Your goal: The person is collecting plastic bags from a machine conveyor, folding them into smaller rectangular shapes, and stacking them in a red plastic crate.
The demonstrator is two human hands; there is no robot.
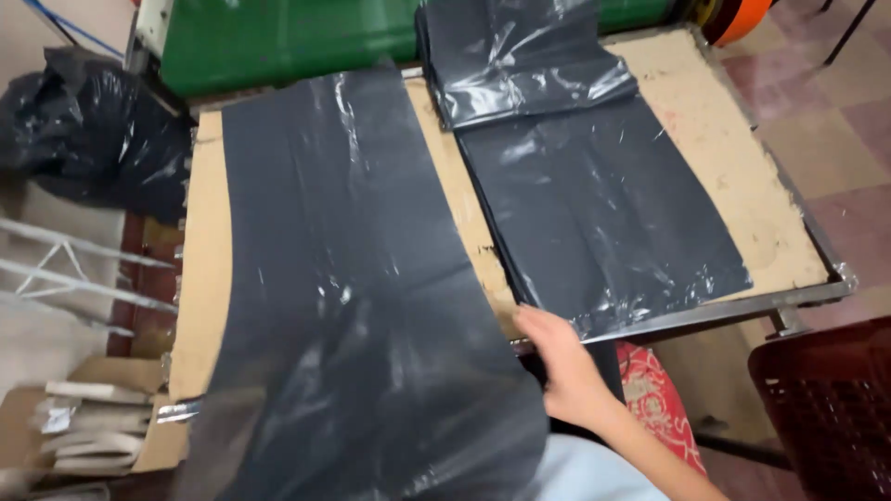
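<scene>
Fingers [536, 327] of the right hand [566, 366] lie flat and loosely spread, pinching nothing, tips resting at the near edge of the table [733, 158] where the loose black plastic sheet [353, 278] meets the stack of black plastic bags [594, 204]. Left hand not in view. Loose sheet runs from the far edge down the left half of the table and hangs over the near edge, slightly rumpled low down. Stack sits on the right half, squared to the near-right corner, with a folded bundle of the same plastic [520, 56] on its far end. Black filled sack [83, 130] beyond the left edge; red crate [826, 408] off the near-right corner. Step in hand, by my reading: handling the loose sheet beside the stack. Next move calls for an actual grip on a sheet edge; thin film, likely slippery and clingy.
</scene>
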